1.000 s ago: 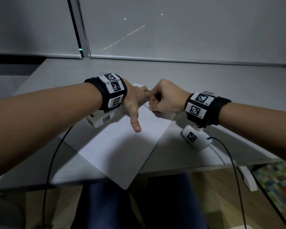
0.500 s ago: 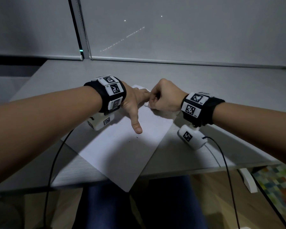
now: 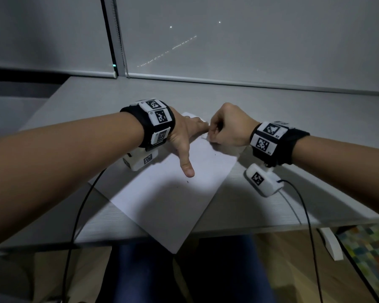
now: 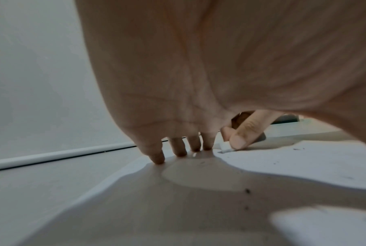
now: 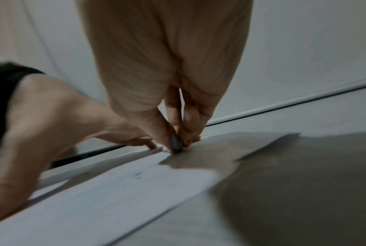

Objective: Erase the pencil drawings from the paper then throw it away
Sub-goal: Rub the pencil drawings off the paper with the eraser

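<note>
The near corner of the white paper [image 3: 171, 204] juts out over the front edge of the grey tabletop [image 3: 271, 119], above the person's dark-trousered legs [image 3: 144, 272]. The sheet lies flat and skewed, with dark crumbs [image 3: 187, 181] scattered on it. Black cables [image 3: 74, 226] run down from white camera units under both wrists. Farther in, the left hand [image 3: 185, 136] is spread with straight fingers; its fingertips [image 4: 157, 159] press down at the sheet's far end, and its thumb points back toward the person. Just beside it, the right hand [image 3: 227, 127] is curled, pinching a small white eraser [image 4: 225, 146] between thumb and fingers, the eraser's tip touching the paper near its far corner. Beyond the hands lies bare tabletop, then drawn grey blinds [image 3: 249, 40].
</note>
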A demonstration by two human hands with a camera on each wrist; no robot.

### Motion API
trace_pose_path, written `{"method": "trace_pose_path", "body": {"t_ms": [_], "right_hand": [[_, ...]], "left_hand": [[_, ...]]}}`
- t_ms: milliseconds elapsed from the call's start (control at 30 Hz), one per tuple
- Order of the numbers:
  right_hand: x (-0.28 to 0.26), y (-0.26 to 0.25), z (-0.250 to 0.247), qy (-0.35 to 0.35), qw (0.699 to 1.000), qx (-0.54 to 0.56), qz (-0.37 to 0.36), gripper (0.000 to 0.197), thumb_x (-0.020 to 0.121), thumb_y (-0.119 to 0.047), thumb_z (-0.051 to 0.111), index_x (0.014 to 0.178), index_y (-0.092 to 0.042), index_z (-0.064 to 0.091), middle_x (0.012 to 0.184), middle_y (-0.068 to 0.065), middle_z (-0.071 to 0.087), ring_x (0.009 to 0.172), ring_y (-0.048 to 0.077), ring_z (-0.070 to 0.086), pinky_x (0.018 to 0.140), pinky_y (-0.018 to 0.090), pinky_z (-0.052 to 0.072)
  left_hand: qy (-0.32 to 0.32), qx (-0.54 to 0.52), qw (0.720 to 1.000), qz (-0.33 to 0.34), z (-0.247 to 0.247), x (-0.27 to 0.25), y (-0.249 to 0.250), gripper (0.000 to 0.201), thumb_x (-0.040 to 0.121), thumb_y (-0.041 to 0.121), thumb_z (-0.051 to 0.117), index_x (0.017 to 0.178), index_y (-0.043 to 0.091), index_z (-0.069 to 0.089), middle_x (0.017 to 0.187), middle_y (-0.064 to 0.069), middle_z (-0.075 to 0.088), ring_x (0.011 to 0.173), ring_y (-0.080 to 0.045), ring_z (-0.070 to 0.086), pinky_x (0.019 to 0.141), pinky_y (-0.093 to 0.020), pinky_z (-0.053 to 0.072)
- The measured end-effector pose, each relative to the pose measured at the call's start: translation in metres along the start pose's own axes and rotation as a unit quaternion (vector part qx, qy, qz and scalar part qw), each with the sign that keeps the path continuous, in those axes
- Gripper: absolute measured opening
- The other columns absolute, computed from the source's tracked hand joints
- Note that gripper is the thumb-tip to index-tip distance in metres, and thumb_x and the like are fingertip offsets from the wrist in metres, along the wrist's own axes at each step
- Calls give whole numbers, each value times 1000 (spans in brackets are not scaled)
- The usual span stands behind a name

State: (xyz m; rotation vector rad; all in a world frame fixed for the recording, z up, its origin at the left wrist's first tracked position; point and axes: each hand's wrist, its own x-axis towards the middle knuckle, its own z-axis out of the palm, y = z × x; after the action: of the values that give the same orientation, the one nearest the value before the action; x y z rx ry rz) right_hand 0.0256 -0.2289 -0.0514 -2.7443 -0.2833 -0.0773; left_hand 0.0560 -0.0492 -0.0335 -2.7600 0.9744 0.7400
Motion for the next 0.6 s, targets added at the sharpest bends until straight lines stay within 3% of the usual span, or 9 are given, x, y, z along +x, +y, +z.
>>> {"method": "trace_pose_path", "body": {"t_ms": [100, 233, 400, 500, 600], "right_hand": [[1, 14, -9, 7, 1000, -23, 20, 10, 77, -18, 74, 69, -13, 79, 65, -2, 73, 61, 12, 64, 64, 21, 50], [-5, 23, -16, -14, 1000, -13, 23, 7, 77, -18, 79, 72, -15, 79, 69, 2, 75, 63, 14, 64, 67, 27, 56], [-15, 31, -19, -8, 999, -33, -8, 7, 82, -17, 79, 79, -11, 78, 64, -4, 67, 56, 6, 57, 58, 19, 45], [-22, 27, -16, -14, 998, -42, -37, 8, 84, -18, 77, 81, -11, 77, 71, 0, 72, 61, 10, 61, 58, 15, 47], [-29, 18, -10, -34, 996, -39, -68, 8, 84, -19, 77, 81, -12, 76, 72, 0, 72, 62, 12, 63, 59, 17, 49]], "left_hand": [[-6, 23, 1000, 2, -3, -1, 3, 163, 46, 76, 94, 169, 41, -8, 178, 13, -3, 165, -17, 3, 131, -50, 18], [-5, 16, 1000, -2, -4, 1, 6, 152, 54, 86, 84, 169, 44, -6, 179, 11, -3, 165, -19, 0, 130, -51, 13], [7, 33, 999, -13, -1, 1, 12, 148, 54, 89, 80, 169, 44, -2, 176, 8, 8, 164, -26, 11, 126, -57, 25], [3, 48, 999, -4, -2, 2, 14, 153, 42, 96, 76, 167, 51, -2, 175, 5, 13, 162, -30, 14, 124, -61, 28], [2, 60, 998, -5, -5, 3, 18, 140, 50, 90, 80, 163, 57, 5, 169, 1, 20, 159, -31, 20, 118, -61, 34]]}}
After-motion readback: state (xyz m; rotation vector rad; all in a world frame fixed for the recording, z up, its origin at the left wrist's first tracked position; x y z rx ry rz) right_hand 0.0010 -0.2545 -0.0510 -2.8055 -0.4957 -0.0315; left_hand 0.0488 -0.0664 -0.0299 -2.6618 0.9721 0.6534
